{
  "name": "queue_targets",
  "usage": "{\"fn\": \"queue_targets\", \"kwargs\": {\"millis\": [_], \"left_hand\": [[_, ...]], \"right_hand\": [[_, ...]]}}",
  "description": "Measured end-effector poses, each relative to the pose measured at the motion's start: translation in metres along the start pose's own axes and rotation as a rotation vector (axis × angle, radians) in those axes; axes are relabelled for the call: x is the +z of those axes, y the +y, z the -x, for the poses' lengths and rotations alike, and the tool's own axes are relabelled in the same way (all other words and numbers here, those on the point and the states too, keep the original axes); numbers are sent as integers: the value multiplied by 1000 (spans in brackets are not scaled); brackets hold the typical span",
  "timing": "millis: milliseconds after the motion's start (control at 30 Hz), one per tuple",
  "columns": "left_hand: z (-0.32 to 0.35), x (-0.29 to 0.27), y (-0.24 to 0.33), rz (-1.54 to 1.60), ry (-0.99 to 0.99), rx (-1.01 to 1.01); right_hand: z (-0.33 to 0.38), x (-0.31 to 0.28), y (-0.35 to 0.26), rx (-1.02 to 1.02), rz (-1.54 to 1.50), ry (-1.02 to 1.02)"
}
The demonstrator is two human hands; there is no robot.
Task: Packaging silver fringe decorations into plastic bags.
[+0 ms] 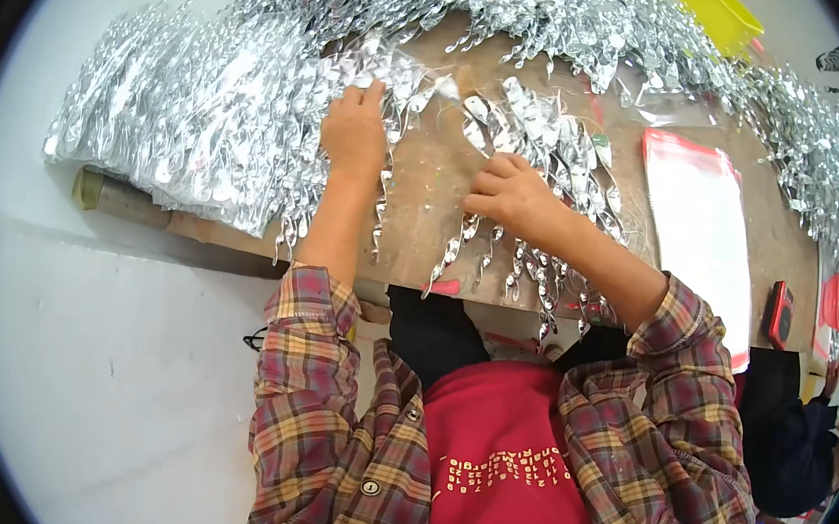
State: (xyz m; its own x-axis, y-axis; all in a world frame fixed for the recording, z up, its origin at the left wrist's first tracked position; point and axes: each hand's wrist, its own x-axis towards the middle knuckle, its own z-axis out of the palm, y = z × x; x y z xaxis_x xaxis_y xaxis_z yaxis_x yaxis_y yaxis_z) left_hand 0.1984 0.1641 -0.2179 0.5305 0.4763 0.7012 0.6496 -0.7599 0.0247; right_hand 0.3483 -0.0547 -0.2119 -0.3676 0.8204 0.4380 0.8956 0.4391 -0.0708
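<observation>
Silver twisted tinsel strands lie in a thick pile (178, 111) at the left of the brown table. My left hand (356, 132) is at that pile's right edge, its fingers bent and closed on shiny strands. A smaller bunch of silver spiral strands (541, 123) lies to the right, its tails hanging past the table's near edge. My right hand (520, 201) rests over the left side of this bunch, with fingers curled in on the strands; the fingertips are partly hidden. Fine clear threads show between the two bunches.
More silver tinsel (462, 1) runs along the far side and round to the right. White bags with red edges (697, 226) lie right of my right hand, near a red-edged dark device (781, 314). A yellow container (711, 13) stands behind. Another person's dark sleeve (802, 450) shows far right.
</observation>
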Motion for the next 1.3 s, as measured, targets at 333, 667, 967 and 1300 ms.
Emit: {"fn": "queue_targets", "kwargs": {"millis": [333,667,967,1300], "left_hand": [[2,-4,27,252,-106,98],[-11,-1,-14,170,-49,-358],[-9,2,-11,9,-242,-176],[-13,-3,22,364,-107,51]], "right_hand": [[3,1,2,-43,-62,-21],[2,2,-3,-24,-95,100],[1,1,-2,-69,-121,110],[3,-1,-6,-141,-30,98]]}}
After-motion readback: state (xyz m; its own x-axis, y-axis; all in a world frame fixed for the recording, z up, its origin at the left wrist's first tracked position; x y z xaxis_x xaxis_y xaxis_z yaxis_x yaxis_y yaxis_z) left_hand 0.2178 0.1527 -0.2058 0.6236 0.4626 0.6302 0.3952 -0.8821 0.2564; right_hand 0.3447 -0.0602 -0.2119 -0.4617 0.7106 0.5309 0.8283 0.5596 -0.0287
